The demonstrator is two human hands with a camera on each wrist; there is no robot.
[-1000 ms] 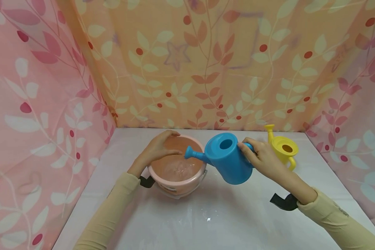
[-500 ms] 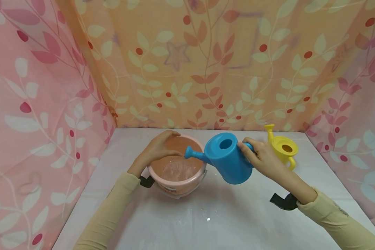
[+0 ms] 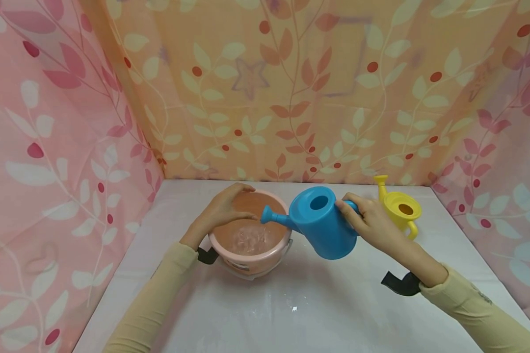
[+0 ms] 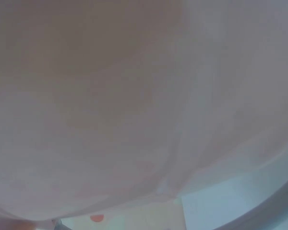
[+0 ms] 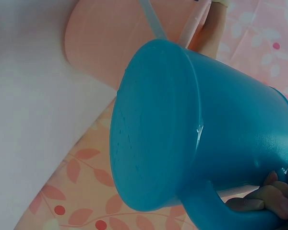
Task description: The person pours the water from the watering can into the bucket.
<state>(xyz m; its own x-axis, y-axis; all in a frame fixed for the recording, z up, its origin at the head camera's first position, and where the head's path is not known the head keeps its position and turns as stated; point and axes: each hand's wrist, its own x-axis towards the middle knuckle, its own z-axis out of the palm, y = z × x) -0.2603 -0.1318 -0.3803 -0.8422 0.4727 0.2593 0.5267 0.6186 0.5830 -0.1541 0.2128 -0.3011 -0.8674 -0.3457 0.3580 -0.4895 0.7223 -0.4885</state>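
The pink bucket (image 3: 265, 263) on the worktop (image 3: 335, 309) is taken as the datum. The blue watering can (image 3: 327, 233) is held to the right of the bucket, its handle (image 5: 213, 211) grasped by the curled fingers of the right hand (image 3: 371, 220). The can body is tilted toward the bucket, and its spout (image 3: 282, 220) is directed leftward across the bucket's right rim, so that the rose (image 3: 267, 215) is placed above the bucket's mouth. This overhang is judged to be the governing relation: any flow is caught only while the rose is kept inside the rim. The can is supported by the right hand alone; the left hand (image 3: 221, 210) is laid at the bucket's left rim, not clenched, with thumb and fingers extended and spread, the thumb being near the rose. The water (image 3: 249, 240) inside the bucket is seen rippled, but no stream from the rose can be made out. A yellow watering can (image 3: 396, 203) is placed to the right of the bucket and farther back, beyond the right hand.
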